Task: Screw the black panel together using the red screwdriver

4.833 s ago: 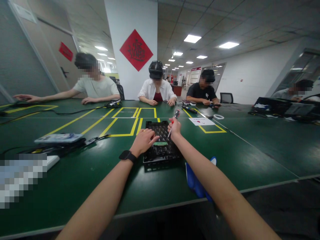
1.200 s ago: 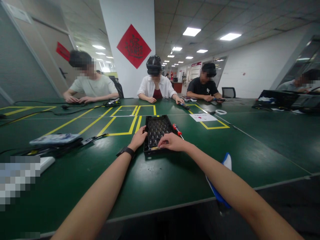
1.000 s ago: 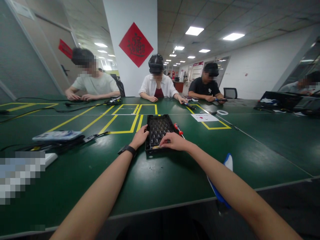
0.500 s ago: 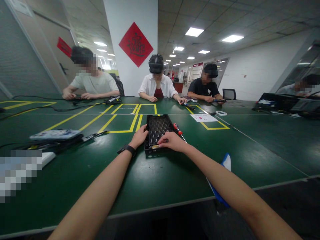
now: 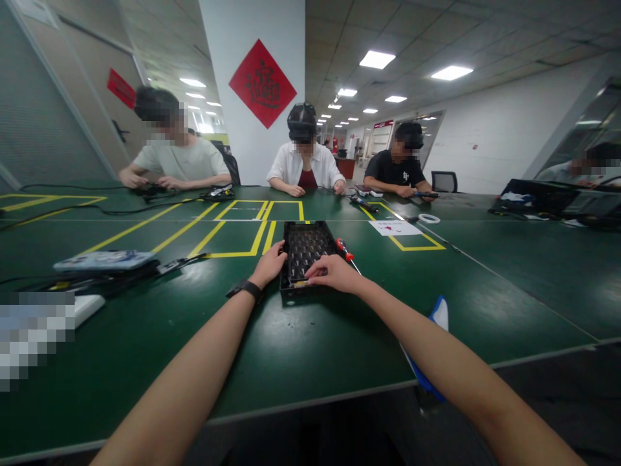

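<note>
A black rectangular tray point(image 5: 301, 293) with rows of small round hollows lies on the table in front of me. Its left wall is gripped by my left hand point(image 5: 272, 264), the fingers against the side. Over the tray's near right part, my right hand point(image 5: 334, 272) is closed in a pinch, with the fingertips down inside by the near edge. A small yellowish piece point(image 5: 299, 283) shows just left of those fingertips; whether they hold it is unclear. Along the tray's right side rests a screwdriver point(image 5: 345, 251) with a red and white handle, its tip towards my right wrist.
The green table point(image 5: 272, 362) carries yellow tape outlines. Cables and a light blue flat box point(image 5: 105, 261) lie to the left. A printed sheet point(image 5: 395, 228) and a white tape ring point(image 5: 429, 219) sit beyond the screwdriver. Several people sit across the table.
My hands and the tray stay almost in place. Across the table, the middle person's hand on the right has drawn back from the dark tool there.
</note>
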`<action>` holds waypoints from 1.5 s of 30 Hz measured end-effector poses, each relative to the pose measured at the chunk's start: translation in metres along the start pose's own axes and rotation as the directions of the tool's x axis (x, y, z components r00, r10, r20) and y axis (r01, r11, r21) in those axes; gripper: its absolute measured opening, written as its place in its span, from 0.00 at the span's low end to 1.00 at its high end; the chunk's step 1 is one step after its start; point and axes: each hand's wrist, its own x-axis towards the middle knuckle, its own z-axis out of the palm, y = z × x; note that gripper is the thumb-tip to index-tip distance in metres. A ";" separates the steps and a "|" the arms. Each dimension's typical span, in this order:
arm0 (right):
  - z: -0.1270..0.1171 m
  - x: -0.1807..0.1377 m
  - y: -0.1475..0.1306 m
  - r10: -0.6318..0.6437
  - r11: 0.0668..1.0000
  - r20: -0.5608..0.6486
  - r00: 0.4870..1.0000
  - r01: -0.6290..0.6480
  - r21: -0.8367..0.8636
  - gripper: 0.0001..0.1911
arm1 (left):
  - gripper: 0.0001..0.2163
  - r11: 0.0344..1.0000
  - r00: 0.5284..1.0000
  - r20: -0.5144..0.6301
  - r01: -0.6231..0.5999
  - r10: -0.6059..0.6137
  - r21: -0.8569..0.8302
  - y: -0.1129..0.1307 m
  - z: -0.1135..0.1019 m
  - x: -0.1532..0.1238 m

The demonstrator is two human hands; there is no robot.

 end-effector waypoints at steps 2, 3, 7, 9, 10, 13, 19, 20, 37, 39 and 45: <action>0.001 0.000 0.003 0.004 0.999 0.001 1.000 -0.004 0.048 0.15 | 0.27 1.000 1.000 -0.001 -0.003 0.003 0.002 0.001 0.000 -0.001; 0.001 0.001 0.005 0.007 0.998 -0.002 1.000 -0.007 0.068 0.15 | 0.27 1.000 1.000 -0.002 -0.004 0.004 0.003 0.002 -0.001 -0.001; 0.003 0.001 0.008 0.021 0.996 -0.011 1.000 -0.020 0.087 0.16 | 0.27 1.000 1.000 0.003 0.002 -0.002 -0.005 0.002 -0.001 -0.002; 0.002 0.000 0.008 0.008 0.999 -0.005 1.000 -0.008 0.031 0.15 | 0.27 1.000 1.000 0.001 0.004 -0.004 -0.008 0.001 -0.001 -0.001; 0.002 0.000 0.007 -0.003 1.000 -0.002 1.000 0.003 -0.004 0.15 | 0.27 1.000 1.000 0.000 0.004 -0.004 -0.007 0.001 0.000 -0.001; 0.000 0.000 0.003 -0.023 0.994 0.004 1.000 0.023 -0.102 0.13 | 0.27 1.000 1.000 -0.002 0.000 0.000 -0.002 0.000 0.000 -0.001; 0.000 0.000 0.002 -0.051 0.983 0.014 0.999 0.053 -0.177 0.12 | 0.27 0.999 1.000 0.014 0.020 -0.020 -0.026 0.001 0.000 0.000; 0.000 0.001 0.003 -0.051 0.984 0.013 0.999 0.052 -0.171 0.12 | 0.27 0.999 1.000 0.013 0.020 -0.020 -0.027 0.001 0.000 0.000; 0.004 0.001 0.007 0.029 0.999 0.023 0.999 -0.028 -0.030 0.12 | 0.27 1.000 1.000 0.014 0.010 -0.010 -0.030 0.006 -0.002 -0.002; 0.005 0.001 0.009 0.041 0.999 0.029 0.999 -0.041 0.013 0.12 | 0.27 0.999 1.000 0.012 0.012 -0.011 -0.033 0.004 -0.001 -0.002; 0.005 0.001 0.008 0.024 0.999 0.010 1.000 -0.025 0.048 0.13 | 0.28 0.999 1.000 0.027 0.008 -0.007 -0.036 0.003 -0.002 -0.002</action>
